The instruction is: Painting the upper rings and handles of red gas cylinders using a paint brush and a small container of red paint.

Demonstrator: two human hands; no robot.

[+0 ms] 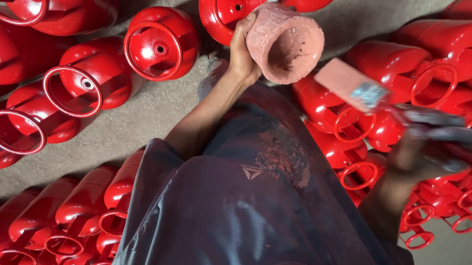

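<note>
The person stands over a concrete floor [151, 108] crowded with red gas cylinders [160, 43] lying on their sides, ring collars pointing every way. The left hand [241, 52] is closed around the rim and side of a paint-caked pink pot [285, 43], thumb over the lip, and the pot is tipped well over so its open mouth faces down and toward the body; I cannot tell how much paint is inside, but at that tilt any loose paint could run over the edge onto the dark shorts [235, 204] or the floor below. The right hand [415, 161] is blurred, its grip wrapped shut on the handle of a flat paintbrush [349, 83], whose pink-loaded bristles sit just beside the pot's mouth, not clearly touching it. A loaded brush held out over the cylinders on the right [430, 52] could drip pink onto red shells that look freshly coated. The footing worries me more: cylinders press in close on both sides, the right-hand ones lying under the brush arm, and a careless step could land on a ring or set one rolling. The only open room I see is the strip of bare floor running up the middle and off to the upper left, with another grey patch at the lower right corner.
</note>
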